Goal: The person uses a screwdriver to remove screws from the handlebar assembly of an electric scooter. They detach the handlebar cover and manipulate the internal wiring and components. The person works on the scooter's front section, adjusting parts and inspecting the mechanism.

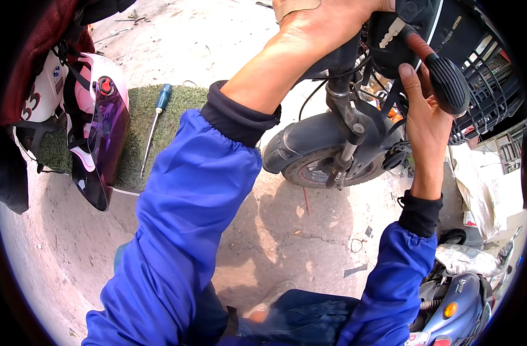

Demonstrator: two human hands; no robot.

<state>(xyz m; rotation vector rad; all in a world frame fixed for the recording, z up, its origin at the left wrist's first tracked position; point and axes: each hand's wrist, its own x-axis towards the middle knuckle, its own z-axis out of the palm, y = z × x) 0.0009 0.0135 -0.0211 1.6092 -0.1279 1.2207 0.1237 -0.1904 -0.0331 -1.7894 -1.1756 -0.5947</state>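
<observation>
My left hand (324, 23), with a plaster across its back, reaches to the top edge beside the dark front of a two-wheeler (298, 138). Its fingers are cut off or hidden. A metal key (392, 33) hangs by a black fob to the right of that hand. My right hand (426, 112) is raised under a black ribbed rubber grip (449, 86) with a reddish-brown section. Its thumb points up and its fingers curl in behind the grip's end; what they hold is hidden. Below stand the fork (347, 115) and front wheel (315, 173).
A blue-handled screwdriver (163, 98) lies on a green mat (138, 124) at left. Beside it are a pink-and-white helmet (110, 81) with a dark visor and a white helmet (47, 86). A black wire basket (485, 75) is at upper right, a blue scooter (462, 303) at lower right.
</observation>
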